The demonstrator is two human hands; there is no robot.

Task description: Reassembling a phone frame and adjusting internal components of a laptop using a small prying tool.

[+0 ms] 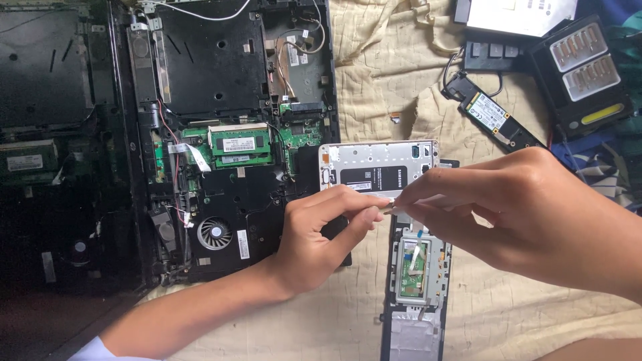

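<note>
Carefully, I pinch a small white strip (388, 202) between left hand (321, 230) and right hand (528, 214), both clenched on it at frame centre, just below the opened phone (378, 167). I judge a slow, even pull keeps it from tearing.

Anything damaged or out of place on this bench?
No visible breakage, but everything is opened up on a wrinkled cloth. The laptop base lies with its cover off, fan and memory modules bare. The phone has no back; left hand and right hand pinch a small pale strip over it.
</note>
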